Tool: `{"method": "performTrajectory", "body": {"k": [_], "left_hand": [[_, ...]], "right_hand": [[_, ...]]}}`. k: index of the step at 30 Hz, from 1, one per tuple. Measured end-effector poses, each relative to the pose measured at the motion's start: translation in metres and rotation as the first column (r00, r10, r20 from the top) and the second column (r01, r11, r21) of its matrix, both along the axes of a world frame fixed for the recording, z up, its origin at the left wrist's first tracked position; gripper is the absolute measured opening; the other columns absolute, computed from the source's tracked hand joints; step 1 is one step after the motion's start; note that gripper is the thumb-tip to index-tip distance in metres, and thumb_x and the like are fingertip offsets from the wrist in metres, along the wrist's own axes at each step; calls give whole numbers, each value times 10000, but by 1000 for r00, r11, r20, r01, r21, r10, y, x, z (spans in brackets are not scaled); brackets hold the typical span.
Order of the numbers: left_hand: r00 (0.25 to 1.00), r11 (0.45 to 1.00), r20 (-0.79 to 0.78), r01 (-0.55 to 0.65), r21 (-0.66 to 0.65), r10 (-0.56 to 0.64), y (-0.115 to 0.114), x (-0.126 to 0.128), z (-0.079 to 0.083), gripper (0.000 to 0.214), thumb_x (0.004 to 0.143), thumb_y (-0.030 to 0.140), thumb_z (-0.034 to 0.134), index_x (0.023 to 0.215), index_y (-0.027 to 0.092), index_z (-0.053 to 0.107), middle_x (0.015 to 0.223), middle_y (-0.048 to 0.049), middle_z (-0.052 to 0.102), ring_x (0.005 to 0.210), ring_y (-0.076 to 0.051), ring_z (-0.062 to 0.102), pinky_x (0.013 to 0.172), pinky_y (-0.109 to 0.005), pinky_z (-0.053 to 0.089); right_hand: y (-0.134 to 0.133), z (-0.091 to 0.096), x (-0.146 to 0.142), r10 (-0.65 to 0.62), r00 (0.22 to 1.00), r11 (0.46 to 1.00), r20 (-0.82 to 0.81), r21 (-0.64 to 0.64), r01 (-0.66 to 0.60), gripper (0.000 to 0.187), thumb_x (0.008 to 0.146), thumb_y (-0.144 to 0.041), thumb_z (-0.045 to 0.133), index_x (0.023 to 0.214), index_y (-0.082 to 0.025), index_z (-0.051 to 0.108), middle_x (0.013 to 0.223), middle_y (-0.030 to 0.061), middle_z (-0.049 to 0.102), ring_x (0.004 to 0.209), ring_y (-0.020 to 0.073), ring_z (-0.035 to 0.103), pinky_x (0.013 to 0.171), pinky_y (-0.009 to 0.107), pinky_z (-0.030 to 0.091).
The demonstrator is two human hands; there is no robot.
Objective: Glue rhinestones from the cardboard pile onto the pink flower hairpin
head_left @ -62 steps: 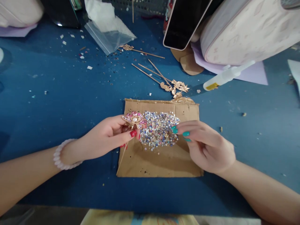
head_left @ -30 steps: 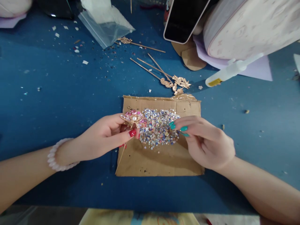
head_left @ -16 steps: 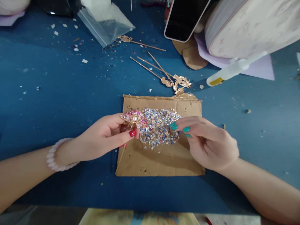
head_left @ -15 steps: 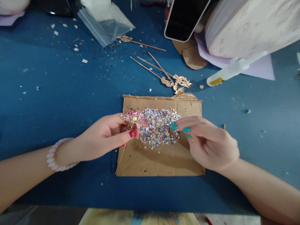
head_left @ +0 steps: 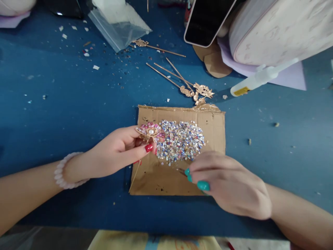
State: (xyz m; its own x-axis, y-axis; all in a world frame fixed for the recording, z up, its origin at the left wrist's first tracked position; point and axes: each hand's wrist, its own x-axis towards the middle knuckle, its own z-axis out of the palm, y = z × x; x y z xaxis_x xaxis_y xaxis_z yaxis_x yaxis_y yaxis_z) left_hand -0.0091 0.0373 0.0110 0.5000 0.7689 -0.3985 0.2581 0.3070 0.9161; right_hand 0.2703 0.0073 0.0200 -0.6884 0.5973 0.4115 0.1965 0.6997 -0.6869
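Observation:
My left hand is closed on a hairpin whose gold head carries pink stones and a white pearl. The hairpin's thin stick slants down over the cardboard's left edge. Small glittering stones, silver, blue and clear, lie heaped on a piece of cardboard, just right of the hairpin head. My right hand, with green nails, is closed low over the cardboard's right side. From its fingers a thin metal tip sticks out, apparently of tweezers; the rest of them is hidden by the hand.
Several gold hairpins lie behind the cardboard. A glue bottle with a thin nozzle leans at the right, near a pale rounded bag. A phone and a clear plastic bag are at the back. White scraps dot the blue table.
My right hand has come down and toward me, off the heap of stones, and has turned so its back shows. My left hand holds the hairpin almost unmoved.

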Motion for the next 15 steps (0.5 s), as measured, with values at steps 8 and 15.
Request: {"method": "performTrajectory", "body": {"k": [8, 15], "left_hand": [[998, 998, 12, 59, 2, -59, 4, -3, -5, 127, 932, 319, 615, 885, 204, 644, 793, 11, 639, 575, -93, 506, 505, -159, 450], [995, 997, 63, 78, 24, -80, 4, -3, -5, 110, 958, 275, 586, 884, 211, 636, 785, 29, 611, 593, -88, 505, 521, -153, 446]], "right_hand": [[4, 6, -15, 105, 994, 971, -34, 220, -95, 101, 957, -126, 589, 950, -189, 668, 778, 20, 792, 759, 173, 773, 737, 316, 695], [7, -1, -19, 171, 984, 972, -42, 170, -162, 264, 1026, -116, 418, 982, -76, 675, 836, 114, 789, 823, 203, 768, 745, 308, 674]]}}
